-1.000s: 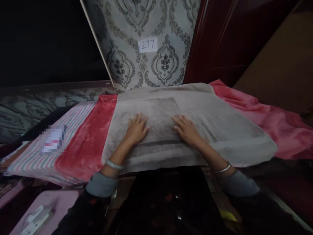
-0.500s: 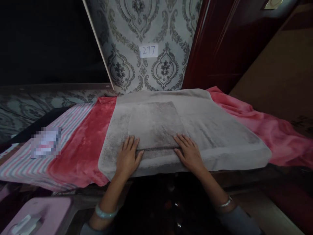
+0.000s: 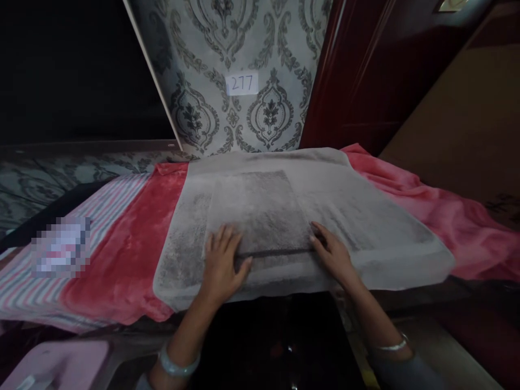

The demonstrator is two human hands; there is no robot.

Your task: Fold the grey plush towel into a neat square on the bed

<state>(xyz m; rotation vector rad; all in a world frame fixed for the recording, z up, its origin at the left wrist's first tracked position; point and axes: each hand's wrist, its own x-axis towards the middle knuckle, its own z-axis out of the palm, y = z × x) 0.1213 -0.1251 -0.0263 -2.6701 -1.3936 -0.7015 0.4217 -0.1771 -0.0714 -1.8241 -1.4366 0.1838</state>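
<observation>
Our left grip [image 3: 222,265] lies open and flat, fingers spread, on the gray towel [image 3: 345,216]. Our right grip [image 3: 331,254] rests open on it too, lightly curled, holding nothing. They sit at either end of a straight fold [image 3: 276,252]. The towel lies over a red blanket [image 3: 122,271].

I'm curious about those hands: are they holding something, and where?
Nothing seems gripped. The left hand and right hand lie open on the grey towel, on either side of its folded edge.
</observation>
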